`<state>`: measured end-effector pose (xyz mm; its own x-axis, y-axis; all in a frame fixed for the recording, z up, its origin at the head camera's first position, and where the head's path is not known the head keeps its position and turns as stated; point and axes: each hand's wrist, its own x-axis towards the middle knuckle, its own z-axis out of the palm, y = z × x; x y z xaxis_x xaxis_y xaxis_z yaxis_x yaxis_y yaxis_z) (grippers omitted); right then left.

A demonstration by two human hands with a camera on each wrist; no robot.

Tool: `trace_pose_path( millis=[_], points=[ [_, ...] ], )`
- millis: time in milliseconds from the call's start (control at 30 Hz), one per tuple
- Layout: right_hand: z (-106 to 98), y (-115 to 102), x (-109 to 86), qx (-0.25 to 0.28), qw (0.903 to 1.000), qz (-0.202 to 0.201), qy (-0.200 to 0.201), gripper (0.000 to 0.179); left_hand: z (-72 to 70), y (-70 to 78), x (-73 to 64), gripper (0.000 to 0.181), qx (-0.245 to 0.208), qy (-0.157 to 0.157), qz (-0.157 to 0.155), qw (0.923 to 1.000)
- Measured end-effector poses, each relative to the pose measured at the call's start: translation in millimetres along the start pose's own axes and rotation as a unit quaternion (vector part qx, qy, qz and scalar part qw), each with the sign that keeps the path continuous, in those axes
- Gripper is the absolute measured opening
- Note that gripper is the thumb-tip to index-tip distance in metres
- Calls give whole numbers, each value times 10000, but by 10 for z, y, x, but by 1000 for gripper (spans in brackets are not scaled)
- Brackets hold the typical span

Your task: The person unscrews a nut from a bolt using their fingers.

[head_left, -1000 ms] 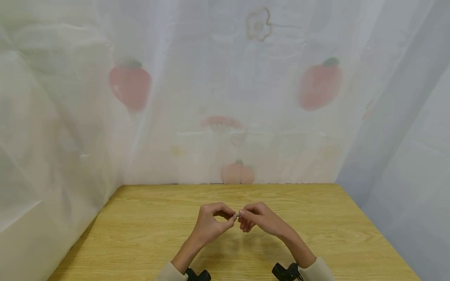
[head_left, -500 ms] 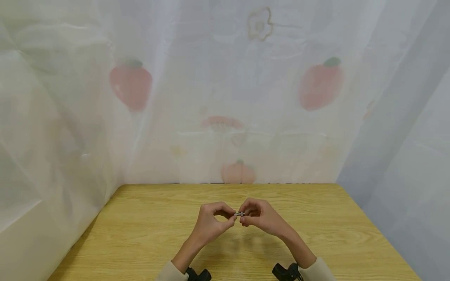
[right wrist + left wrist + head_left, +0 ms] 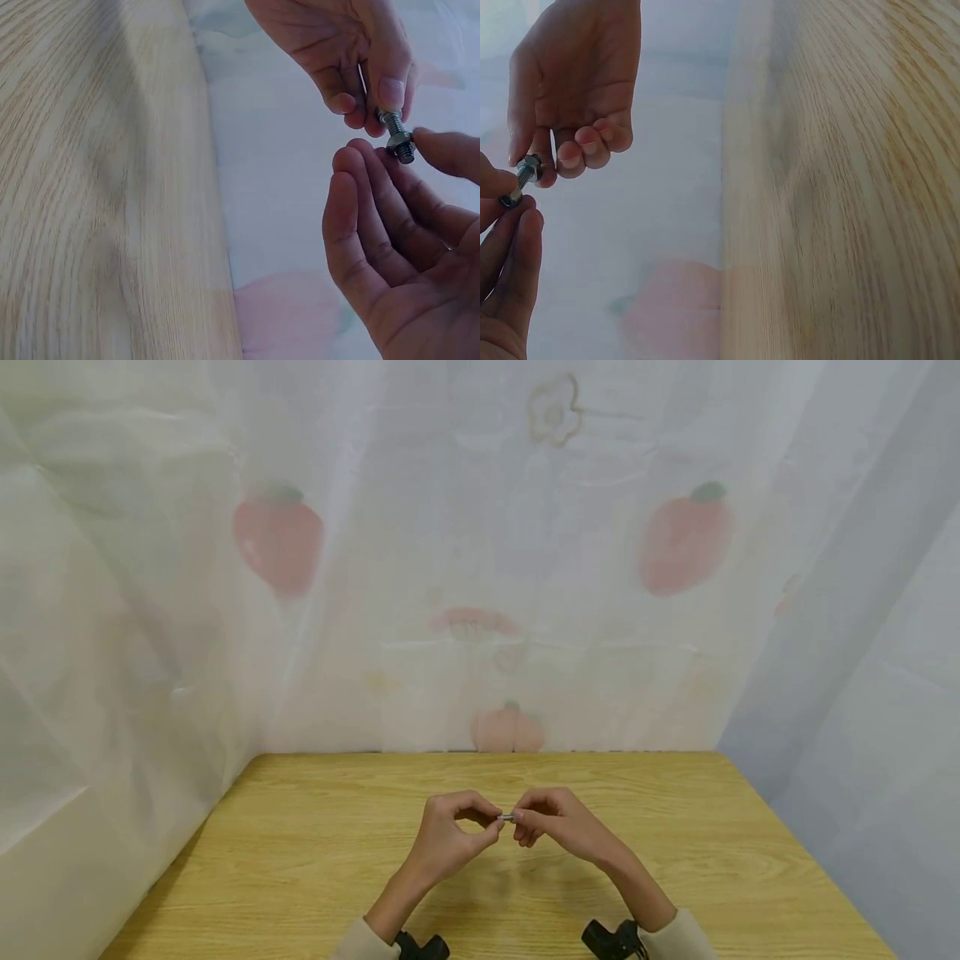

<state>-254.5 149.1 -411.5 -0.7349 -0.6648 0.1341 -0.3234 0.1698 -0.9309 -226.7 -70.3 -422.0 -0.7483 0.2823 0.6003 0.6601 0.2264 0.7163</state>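
Observation:
My left hand (image 3: 450,837) pinches the head end of a small metal bolt (image 3: 391,121) between thumb and fingertips. The bolt lies roughly level in the head view, held above the table. A hex nut (image 3: 400,140) sits on its thread, with the dark bolt tip sticking out past it. My right hand (image 3: 566,828) has its thumb and index finger on either side of the nut, the other fingers loosely bent below. In the left wrist view the threaded shank (image 3: 525,175) shows between the two hands, and the head is partly covered by my left fingertips.
The wood-grain table (image 3: 300,860) spreads under both hands. A pale curtain (image 3: 420,527) printed with fruit hangs behind it and along both sides. Black wrist cameras (image 3: 613,939) sit at the sleeve cuffs.
My right fingers had spread and uncovered the nut end half a second ago; now the thumb is forward over it again, much as one second ago. My left hand has stayed in place.

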Motion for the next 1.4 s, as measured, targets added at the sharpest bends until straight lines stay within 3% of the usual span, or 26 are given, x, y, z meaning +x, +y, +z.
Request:
trace_pose_path(
  millis=[167,300,467,633,900,1100,1267,1400],
  points=[
    [-5,32,-7,-12,9992,-373,114,20,-44,169,18,8,-75,-85,62,9999],
    [-7,37,-3,-67,9983,-532,228,19,-25,124,25,9,-71,-60,73,9999],
    [-11,20,6,-38,9997,-210,131,24,21,-73,9,10,-46,15,56,10000],
    [-23,12,-2,103,9996,192,-192,40,21,-161,-8,10,-48,12,70,10000],
    [-36,18,-19,190,9997,-75,-93,26,20,-171,-5,7,-91,5,156,9998],
    [-28,28,-25,130,9996,-264,-8,26,21,-176,-3,8,-109,-1,162,9998],
    [-25,-4,-16,114,9997,-46,-199,26,24,-176,-6,9,-72,-6,168,9998],
    [-21,-18,-11,154,9991,75,-390,36,29,-178,-5,10,-101,2,166,9998]
  ],
)
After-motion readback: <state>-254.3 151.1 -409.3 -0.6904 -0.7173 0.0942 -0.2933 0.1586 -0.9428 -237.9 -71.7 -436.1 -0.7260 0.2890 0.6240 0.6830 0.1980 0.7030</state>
